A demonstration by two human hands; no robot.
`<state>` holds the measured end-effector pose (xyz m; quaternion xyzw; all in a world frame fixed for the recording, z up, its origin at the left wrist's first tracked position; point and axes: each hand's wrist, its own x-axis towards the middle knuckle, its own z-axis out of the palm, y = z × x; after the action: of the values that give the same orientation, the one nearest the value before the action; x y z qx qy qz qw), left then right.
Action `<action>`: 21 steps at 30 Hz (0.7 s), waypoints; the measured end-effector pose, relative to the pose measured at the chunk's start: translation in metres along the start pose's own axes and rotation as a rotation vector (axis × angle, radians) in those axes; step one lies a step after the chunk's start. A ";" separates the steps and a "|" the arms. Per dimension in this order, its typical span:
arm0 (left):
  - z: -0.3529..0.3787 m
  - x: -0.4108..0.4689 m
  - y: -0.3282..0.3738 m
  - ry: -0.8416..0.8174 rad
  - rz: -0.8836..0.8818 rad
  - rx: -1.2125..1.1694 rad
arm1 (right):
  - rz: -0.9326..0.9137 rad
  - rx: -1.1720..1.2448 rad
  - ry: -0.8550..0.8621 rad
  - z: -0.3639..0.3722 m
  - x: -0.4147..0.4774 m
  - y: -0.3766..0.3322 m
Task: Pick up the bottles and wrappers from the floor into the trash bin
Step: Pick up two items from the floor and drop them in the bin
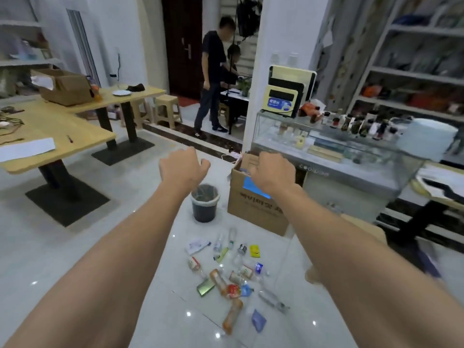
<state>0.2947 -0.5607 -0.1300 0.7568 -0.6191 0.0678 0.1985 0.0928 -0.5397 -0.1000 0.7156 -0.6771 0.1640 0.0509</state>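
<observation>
Head view, above the tiled floor (75,247): fingers of the left hand (184,168) loosely curled, gripping nothing; those of the right hand (272,173) tucked out of sight behind the knuckles, state impossible to tell. Scattered bottles and wrappers (232,290) mid-floor, near the lined trash bin (204,203), itself just beside a cardboard box (253,212).

White tiled floor (75,247): bottles (232,316) and wrappers (254,251) in loose cluster; trash bin (204,204), cardboard box (253,209) upright just beyond
</observation>
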 end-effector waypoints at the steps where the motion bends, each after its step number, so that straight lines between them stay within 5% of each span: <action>1: 0.013 0.003 0.009 -0.022 0.020 -0.021 | 0.025 -0.005 -0.003 0.009 0.002 0.007; 10: 0.137 0.035 0.071 -0.193 0.157 -0.066 | 0.254 -0.012 -0.138 0.112 0.042 0.074; 21: 0.196 0.099 0.134 -0.278 0.375 -0.132 | 0.453 -0.013 -0.160 0.160 0.102 0.125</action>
<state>0.1598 -0.7472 -0.2455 0.6160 -0.7734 -0.0418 0.1441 -0.0010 -0.6942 -0.2386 0.5558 -0.8233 0.1095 -0.0365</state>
